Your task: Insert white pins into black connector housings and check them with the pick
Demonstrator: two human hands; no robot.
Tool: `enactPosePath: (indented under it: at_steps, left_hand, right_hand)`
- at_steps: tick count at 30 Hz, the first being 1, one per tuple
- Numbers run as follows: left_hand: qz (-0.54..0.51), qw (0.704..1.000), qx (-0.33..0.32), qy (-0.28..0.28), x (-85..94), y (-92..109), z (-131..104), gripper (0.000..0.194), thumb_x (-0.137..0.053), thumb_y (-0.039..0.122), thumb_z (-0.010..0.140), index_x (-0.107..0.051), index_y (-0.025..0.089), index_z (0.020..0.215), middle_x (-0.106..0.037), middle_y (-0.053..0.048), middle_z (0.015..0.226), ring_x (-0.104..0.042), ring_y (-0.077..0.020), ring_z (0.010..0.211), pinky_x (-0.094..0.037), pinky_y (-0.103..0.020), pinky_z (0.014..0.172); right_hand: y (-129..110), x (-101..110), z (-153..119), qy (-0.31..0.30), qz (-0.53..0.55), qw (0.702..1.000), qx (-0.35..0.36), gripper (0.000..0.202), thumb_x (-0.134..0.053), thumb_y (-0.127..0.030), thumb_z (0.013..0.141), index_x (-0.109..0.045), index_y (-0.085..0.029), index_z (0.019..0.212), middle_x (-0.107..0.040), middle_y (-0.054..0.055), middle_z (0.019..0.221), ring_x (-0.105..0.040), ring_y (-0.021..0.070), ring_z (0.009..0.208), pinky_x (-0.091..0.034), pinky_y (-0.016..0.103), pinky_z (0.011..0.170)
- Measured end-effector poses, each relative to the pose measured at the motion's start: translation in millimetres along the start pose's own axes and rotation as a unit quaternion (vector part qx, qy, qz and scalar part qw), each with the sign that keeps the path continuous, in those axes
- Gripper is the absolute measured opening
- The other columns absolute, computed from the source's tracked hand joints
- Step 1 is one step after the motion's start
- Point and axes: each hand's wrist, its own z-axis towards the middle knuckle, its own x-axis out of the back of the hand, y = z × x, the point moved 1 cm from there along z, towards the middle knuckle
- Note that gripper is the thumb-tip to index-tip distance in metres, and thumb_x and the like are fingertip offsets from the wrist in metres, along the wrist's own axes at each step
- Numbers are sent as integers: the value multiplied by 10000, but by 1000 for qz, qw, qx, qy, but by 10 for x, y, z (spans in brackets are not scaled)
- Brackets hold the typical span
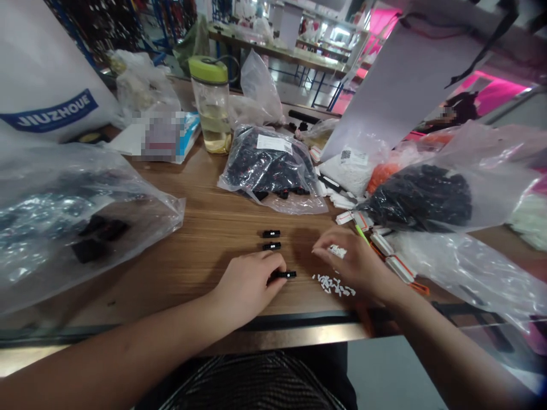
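Observation:
My left hand [252, 282] rests on the wooden table, thumb and fingers closed on a small black plastic part [289, 274]. One white dot shows on that part. Just beyond it lie two similar black parts, a nearer one [272, 246] and a farther one [270, 233], each with white dots on top. To the right, my right hand [352, 259] is curled with its fingertips together. Small white pieces [337, 250] show inside its curl; what the fingertips pinch is too small to make out. Below that hand, a loose scatter of tiny white pieces [331, 285] lies on the table.
A clear bag of black parts [269, 162] lies ahead, beside a green-lidded bottle [211, 108]. Another bag [85, 216] covers the left side. On the right are bags of black parts [427, 196] and white-and-orange strips [399, 267]. The table's front edge [299, 336] is close.

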Motion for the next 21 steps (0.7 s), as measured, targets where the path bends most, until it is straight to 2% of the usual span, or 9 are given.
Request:
enactPosePath:
  at_steps: [3, 5, 16, 21]
  left_hand:
    - [-1, 1000, 4, -1, 16, 12, 7, 71, -710, 222, 831, -664, 228, 885, -655, 31, 810, -589, -148, 676, -401, -274, 615]
    - [1, 1000, 7, -5, 26, 22, 14, 57, -704, 216, 829, -662, 220, 868, -645, 32, 782, -582, -147, 659, -388, -271, 599]
    - [29, 999, 15, -15, 52, 47, 18, 83, -680, 246, 847, -628, 202, 799, -623, 21, 737, -570, -160, 640, -370, -278, 576]
    - [16, 1000, 12, -5, 47, 38, 14, 49, -685, 243, 841, -650, 209, 842, -650, 21, 758, -578, -152, 638, -393, -268, 580]
  right_hand:
    - [-390, -160, -52, -39, -2, 996, 76, 126, -585, -245, 944, -657, -197, 852, -676, 30, 876, -607, 175, 857, -393, 341, 822]
    - [-510, -227, -73, -61, -14, 994, 91, 120, -566, -223, 958, -639, -186, 871, -658, 32, 881, -591, 174, 856, -374, 344, 810]
    - [-578, -326, -42, -81, -126, 980, 128, 215, -505, -195, 972, -668, -155, 837, -645, 65, 848, -548, 203, 833, -343, 367, 791]
    - [-577, -284, -108, -58, -105, 981, 155, 229, -485, -193, 987, -710, -186, 946, -704, 58, 871, -583, 202, 843, -348, 378, 808]
